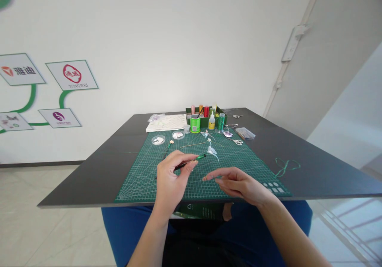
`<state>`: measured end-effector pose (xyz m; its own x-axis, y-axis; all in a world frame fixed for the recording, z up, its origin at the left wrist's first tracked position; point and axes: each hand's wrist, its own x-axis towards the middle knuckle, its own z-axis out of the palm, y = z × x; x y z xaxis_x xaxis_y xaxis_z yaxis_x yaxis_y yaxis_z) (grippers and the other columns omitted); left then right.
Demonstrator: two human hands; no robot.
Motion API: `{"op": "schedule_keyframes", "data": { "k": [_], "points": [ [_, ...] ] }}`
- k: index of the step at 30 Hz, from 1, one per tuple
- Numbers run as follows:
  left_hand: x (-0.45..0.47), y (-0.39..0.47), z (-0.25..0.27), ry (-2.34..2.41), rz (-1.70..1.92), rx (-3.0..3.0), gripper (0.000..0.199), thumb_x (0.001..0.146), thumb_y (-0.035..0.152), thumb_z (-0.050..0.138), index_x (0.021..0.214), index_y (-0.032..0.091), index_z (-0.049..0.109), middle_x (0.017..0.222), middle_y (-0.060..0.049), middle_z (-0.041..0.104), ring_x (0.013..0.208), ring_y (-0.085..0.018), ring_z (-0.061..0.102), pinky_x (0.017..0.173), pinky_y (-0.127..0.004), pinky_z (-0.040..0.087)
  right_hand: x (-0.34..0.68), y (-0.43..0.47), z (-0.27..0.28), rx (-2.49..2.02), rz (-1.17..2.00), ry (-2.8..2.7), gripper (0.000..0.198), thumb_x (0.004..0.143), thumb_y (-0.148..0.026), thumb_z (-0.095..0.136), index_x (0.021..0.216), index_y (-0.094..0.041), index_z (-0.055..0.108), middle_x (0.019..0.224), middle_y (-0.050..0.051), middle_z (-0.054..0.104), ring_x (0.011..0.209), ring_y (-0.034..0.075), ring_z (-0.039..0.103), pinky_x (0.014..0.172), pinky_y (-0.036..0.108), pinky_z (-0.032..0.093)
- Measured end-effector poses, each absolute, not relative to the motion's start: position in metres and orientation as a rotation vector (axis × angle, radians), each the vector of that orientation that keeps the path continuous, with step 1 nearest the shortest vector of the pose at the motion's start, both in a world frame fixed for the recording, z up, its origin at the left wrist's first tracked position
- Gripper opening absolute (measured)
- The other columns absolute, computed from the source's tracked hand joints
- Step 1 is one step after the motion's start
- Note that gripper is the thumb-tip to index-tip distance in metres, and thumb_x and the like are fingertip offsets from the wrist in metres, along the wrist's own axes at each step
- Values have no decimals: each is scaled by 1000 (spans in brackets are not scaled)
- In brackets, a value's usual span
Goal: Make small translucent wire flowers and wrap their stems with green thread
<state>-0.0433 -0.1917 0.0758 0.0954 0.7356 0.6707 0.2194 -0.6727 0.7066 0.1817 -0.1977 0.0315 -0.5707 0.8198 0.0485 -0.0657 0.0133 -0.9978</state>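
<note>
Left hand (173,171) raised at the centre of the frame, I pinch a slim dark stick (180,166) between thumb and forefinger, its glossy green end poking out past my fingertips. My right hand (240,184) hovers lower, right of centre, forefinger stretched out and thumb tucked under; whether a fine strand runs between them I cannot tell. I judge this a close handling step at the stick's tip, and the next move calls for a firm left pinch and light right fingertips. Beneath lies a flat, gridded green cutting mat (135,185) on the smooth black desk (89,179). Just beyond the stick sits a pale blue, petal-like piece (212,151), thin and curved; toward the right of the frame, limp green cord (285,167) lies in loose loops.
</note>
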Motion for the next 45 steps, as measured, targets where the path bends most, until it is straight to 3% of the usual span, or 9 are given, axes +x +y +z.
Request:
{"op": "schedule_keyframes", "data": {
  "k": [6, 13, 28, 31, 34, 36, 37, 41, 45],
  "points": [
    [-46, -188, 73, 872, 1625, 1799, 10, 85, 26, 73, 86, 17, 79, 75, -4, 66, 66, -13, 63, 59, -22, 53, 180, -201, 24, -685, 1722, -1374, 38, 91, -39, 68, 122, -16, 70, 45, -12, 24, 41, 7, 14, 43, 22, 13],
    [-48, -181, 67, 760, 1647, 1553, 9, 79, 24, 79, 84, 17, 78, 73, -2, 64, 59, -10, 60, 52, -19, 50, 184, -191, 8, -487, 1665, -1047, 18, 83, -34, 74, 97, -24, 74, 39, -12, 17, 37, 7, 7, 38, 20, 13],
    [-63, -165, 61, 687, 1808, 1135, 24, 67, 28, 86, 85, 16, 76, 74, -5, 74, 54, -9, 58, 46, -19, 41, 227, -171, 7, -841, 1386, -1141, 26, 86, -31, 70, 106, -13, 69, 44, -12, 24, 42, 7, 12, 41, 24, 13],
    [-65, -165, 61, 686, 1811, 1131, 23, 67, 27, 86, 85, 16, 76, 74, -4, 74, 54, -9, 58, 46, -19, 41, 246, -163, 8, -1034, 1137, -1174, 41, 83, -38, 71, 113, -10, 67, 44, -11, 29, 41, 8, 20, 43, 24, 18],
    [-66, -165, 60, 710, 1810, 1144, 21, 68, 26, 86, 85, 16, 77, 74, -4, 74, 55, -9, 58, 46, -19, 41, 271, -152, 7, -1375, 606, -1104, 50, 82, -43, 65, 119, -10, 65, 53, -2, 51, 47, 15, 45, 48, 27, 37],
    [-65, -165, 59, 738, 1808, 1180, 21, 69, 26, 85, 86, 16, 77, 73, -4, 73, 55, -9, 58, 46, -18, 41, 287, -148, 8, -1661, 220, -1101, 50, 84, -41, 58, 125, -12, 65, 80, 11, 70, 76, 26, 65, 71, 40, 52],
    [-65, -165, 59, 754, 1810, 1203, 20, 70, 26, 85, 86, 16, 77, 72, -4, 72, 56, -9, 58, 46, -18, 41, 292, -148, 9, -1776, 53, -1115, 54, 86, -40, 54, 132, -12, 61, 100, 18, 72, 96, 33, 67, 85, 49, 51],
    [-63, -165, 58, 803, 1820, 1296, 18, 71, 25, 83, 86, 16, 78, 69, -2, 68, 56, -8, 57, 46, -17, 42, 296, -156, 13, -2058, -181, -1198, 75, 93, -52, 47, 157, -15, 33, 160, 25, 32, 145, 49, 29, 106, 76, 26],
    [-59, -165, 57, 845, 1793, 1410, 13, 74, 22, 81, 85, 16, 78, 71, -1, 65, 57, -8, 57, 51, -18, 46, 276, -165, 15, -2037, -194, -1306, 108, 88, -70, 48, 162, -19, -11, 167, 22, -8, 151, 51, 1, 103, 85, 11]
  ]
}}
